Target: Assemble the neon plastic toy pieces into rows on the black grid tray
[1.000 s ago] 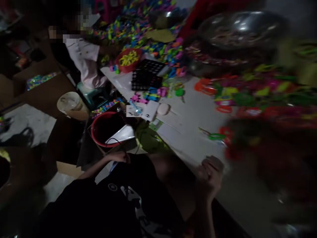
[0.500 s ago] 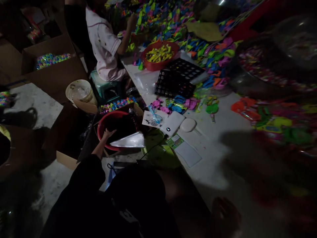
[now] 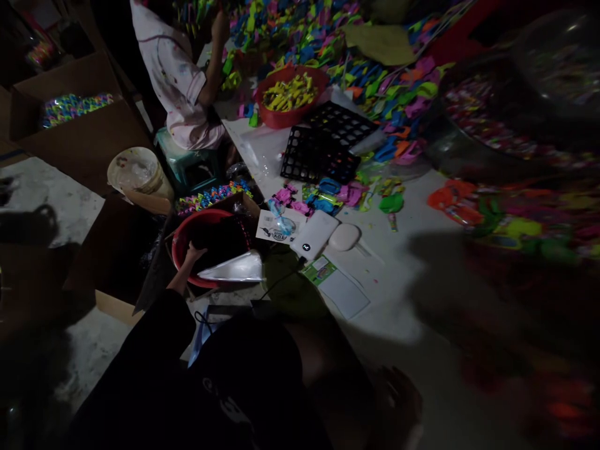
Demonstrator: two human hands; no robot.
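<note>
My left hand (image 3: 194, 253) reaches over the near left rim of a red basin (image 3: 177, 240), its visible fingers apart and pointing inward. The basin's inside is too dark to make out. A clear plastic sheet or bag (image 3: 234, 267) lies across its near right rim, close to that hand. In deep shadow at the bottom right, my right hand (image 3: 398, 400) is low by the table's near edge. Its fingers are blurred and dim, and nothing can be made out in them. My dark sleeve and clothing cover the lower middle.
On the table (image 3: 394, 275) lie a white power bank (image 3: 316, 234), a pale rounded case (image 3: 344, 237), black grid trays (image 3: 319, 153) and heaps of colourful plastic pieces (image 3: 300, 31). A co-worker (image 3: 173, 81) sits on a green stool (image 3: 187, 162). Cardboard boxes (image 3: 70, 150) and a white bucket (image 3: 140, 172) stand left.
The whole view has shifted, so most things appear farther left. My left hand stays at the red basin's rim. My right hand appears farther left, still in shadow.
</note>
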